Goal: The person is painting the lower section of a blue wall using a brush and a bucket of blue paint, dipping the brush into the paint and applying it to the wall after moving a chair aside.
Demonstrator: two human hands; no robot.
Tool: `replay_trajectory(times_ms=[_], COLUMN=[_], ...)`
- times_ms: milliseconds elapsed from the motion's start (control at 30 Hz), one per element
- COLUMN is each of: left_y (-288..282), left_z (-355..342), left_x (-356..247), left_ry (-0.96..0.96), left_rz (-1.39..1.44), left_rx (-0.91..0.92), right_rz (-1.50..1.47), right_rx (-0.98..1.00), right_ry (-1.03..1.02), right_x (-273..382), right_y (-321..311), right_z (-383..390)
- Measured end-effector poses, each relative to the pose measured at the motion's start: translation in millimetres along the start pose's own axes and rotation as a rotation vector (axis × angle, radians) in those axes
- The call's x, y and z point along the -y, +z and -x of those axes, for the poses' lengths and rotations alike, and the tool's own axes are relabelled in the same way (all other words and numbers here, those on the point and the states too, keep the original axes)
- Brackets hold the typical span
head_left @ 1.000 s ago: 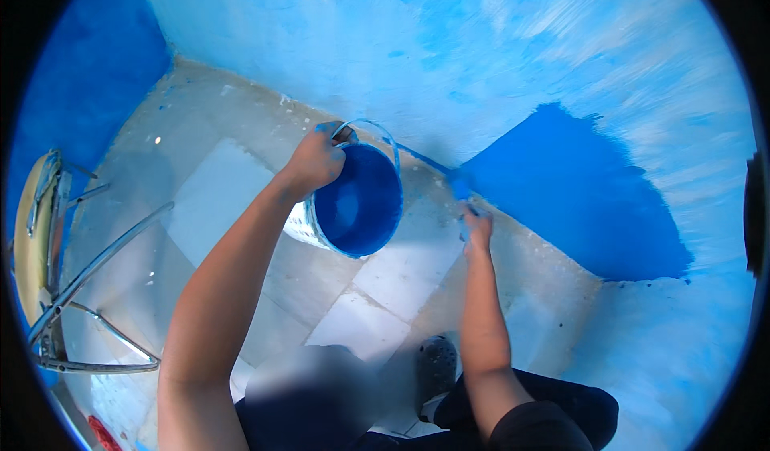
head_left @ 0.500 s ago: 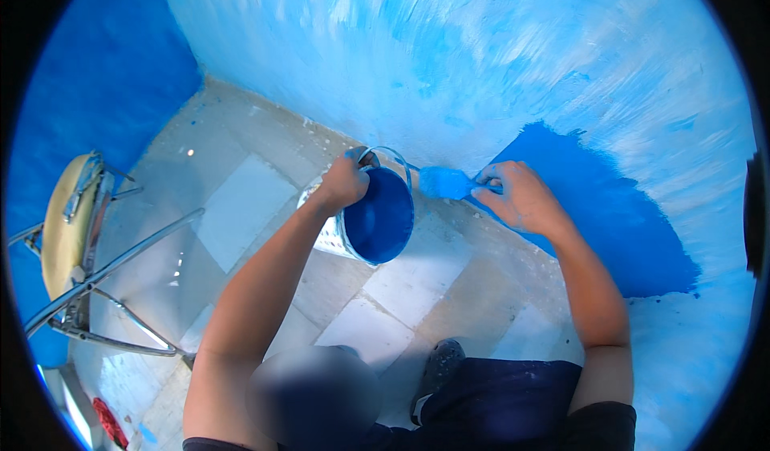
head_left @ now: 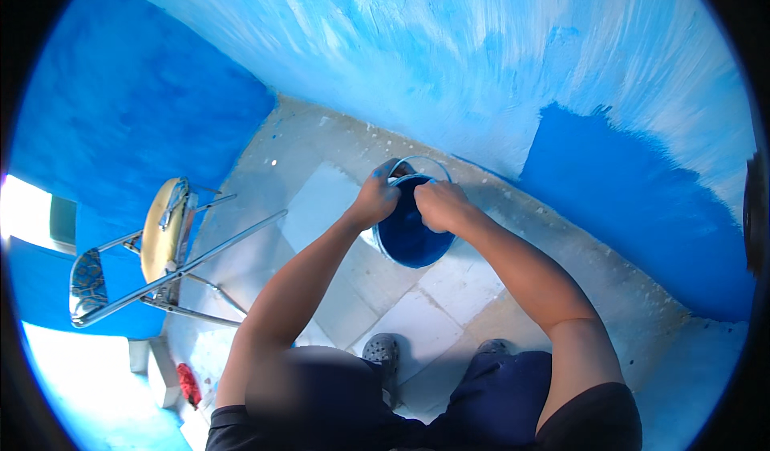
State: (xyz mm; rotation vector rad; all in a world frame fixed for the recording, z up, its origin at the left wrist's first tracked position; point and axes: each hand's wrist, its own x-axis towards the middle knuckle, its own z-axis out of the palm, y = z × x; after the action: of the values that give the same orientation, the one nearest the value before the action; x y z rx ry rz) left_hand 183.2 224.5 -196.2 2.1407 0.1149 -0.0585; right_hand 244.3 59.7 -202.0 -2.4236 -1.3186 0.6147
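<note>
A white bucket with a dark blue inside (head_left: 411, 242) is held out in front of me, its wire handle raised. My left hand (head_left: 374, 197) grips its rim on the left. Curled over the opening is my right hand (head_left: 441, 207), closed; whatever it holds is hidden behind it, and no brush shows. Just beyond the bucket rises a pale, streaky blue wall (head_left: 401, 50), with a solid darker blue patch (head_left: 618, 194) low on the right.
A folding metal chair with yellow padding (head_left: 160, 238) stands at left by a deep blue wall (head_left: 152, 74). A red item (head_left: 189, 385) lies lower left. My feet in grey clogs (head_left: 381, 353) stand on the worn tiled floor (head_left: 409, 323).
My right hand, earlier holding a blue-coated brush by the wall, has moved left into the bucket's opening; the brush is out of sight. The view has shifted, showing more at left.
</note>
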Motion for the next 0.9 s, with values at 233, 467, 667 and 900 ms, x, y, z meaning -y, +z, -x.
replay_trajectory(times_ms=[233, 467, 667, 900], left_y=[3.2, -10.4, -10.2, -15.3], left_z=[-12.8, -5.1, -4.1, -2.1], left_x=[-1.9, 7.2, 6.4, 12.8], left_ry=[0.002, -0.006, -0.070, 0.047], left_rz=[0.047, 0.216, 0.228, 0.154], left_rx=[-0.002, 0.082, 0.180, 0.155], right_rz=[-0.048, -0.156, -0.280, -0.158], right_rx=[-0.161, -0.390, -0.292, -0.061], right_ry=[-0.041, 0.050, -0.039, -0.244], right_x=[-4.6, 16.6, 26.7, 27.6], right_y=[26.2, 58.6, 99.5, 97.3], right_z=[-16.9, -16.7, -32.1, -27.7])
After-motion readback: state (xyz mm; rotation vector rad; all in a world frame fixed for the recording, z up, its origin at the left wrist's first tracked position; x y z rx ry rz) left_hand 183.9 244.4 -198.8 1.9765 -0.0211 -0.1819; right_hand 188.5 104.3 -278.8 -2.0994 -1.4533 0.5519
